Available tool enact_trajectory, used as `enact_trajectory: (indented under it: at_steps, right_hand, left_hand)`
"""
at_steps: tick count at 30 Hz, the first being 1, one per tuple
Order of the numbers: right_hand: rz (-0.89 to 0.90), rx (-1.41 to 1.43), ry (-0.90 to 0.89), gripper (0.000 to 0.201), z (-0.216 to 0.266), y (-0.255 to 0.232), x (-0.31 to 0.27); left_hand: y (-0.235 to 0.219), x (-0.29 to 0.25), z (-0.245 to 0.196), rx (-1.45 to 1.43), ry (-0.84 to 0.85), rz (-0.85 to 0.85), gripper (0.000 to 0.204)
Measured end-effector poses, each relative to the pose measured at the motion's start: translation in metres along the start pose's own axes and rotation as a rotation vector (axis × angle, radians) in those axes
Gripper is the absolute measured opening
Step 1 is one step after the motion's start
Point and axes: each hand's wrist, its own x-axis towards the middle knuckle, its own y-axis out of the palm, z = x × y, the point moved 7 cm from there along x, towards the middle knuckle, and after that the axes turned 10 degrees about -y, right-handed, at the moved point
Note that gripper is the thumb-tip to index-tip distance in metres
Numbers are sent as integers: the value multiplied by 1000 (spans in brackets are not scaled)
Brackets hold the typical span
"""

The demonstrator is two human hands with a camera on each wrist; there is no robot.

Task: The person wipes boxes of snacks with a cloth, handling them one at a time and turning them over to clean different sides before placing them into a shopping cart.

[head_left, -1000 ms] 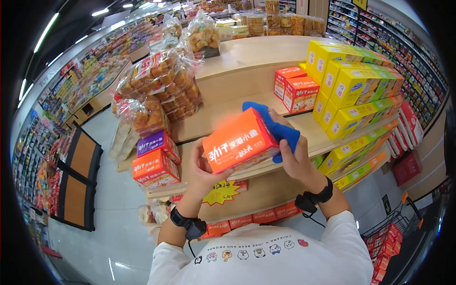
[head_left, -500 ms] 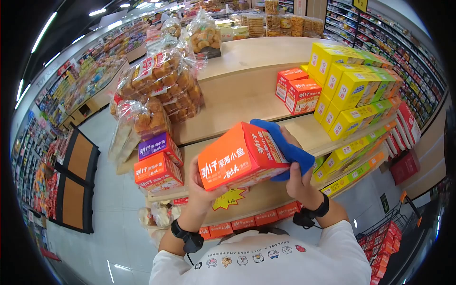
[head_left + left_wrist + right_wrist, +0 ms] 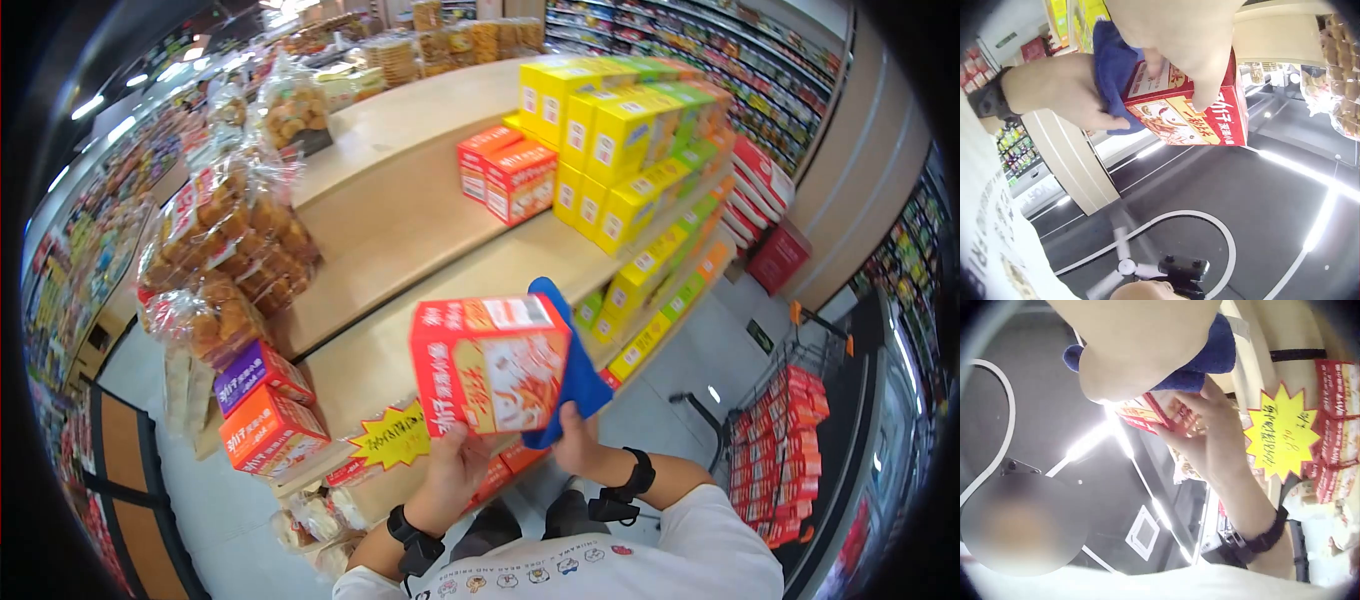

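Observation:
A red-and-white box [image 3: 492,368] is held up in front of the chest in the head view, its food picture turned toward the camera. The left hand [image 3: 458,466] grips its lower left corner; in the left wrist view the left hand's fingers lie over the box [image 3: 1179,119]. At the box's right side, the right hand [image 3: 578,442] holds a blue cloth [image 3: 583,385] against it. In the left wrist view the cloth [image 3: 1110,75] covers one end of the box. The right hand's fingers are partly hidden by the cloth.
Yellow boxes [image 3: 630,135] and two red boxes [image 3: 520,180] stand on the shelf [image 3: 400,235]. Bagged bread [image 3: 230,240] and purple and orange boxes [image 3: 270,432] are at the left. A cart of red boxes [image 3: 780,450] stands at the right.
The box has turned from its orange face to its picture side, still between both hands. The head view has swung right, bringing the cart further in.

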Motion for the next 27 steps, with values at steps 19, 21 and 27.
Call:
enact_trajectory:
  at_steps: [19,21,27]
  right_hand:
    - [-342,273,5,66,154,-279,-63]
    - [-332,216,-28,63,186,-297,-72]
    - [-529,442,163,50,222,-357,-84]
  left_hand:
    - [163,26,240,161,-275,163,60]
    - [182,34,266,169,-351,181,58]
    - [234,45,317,302,-393,401,62]
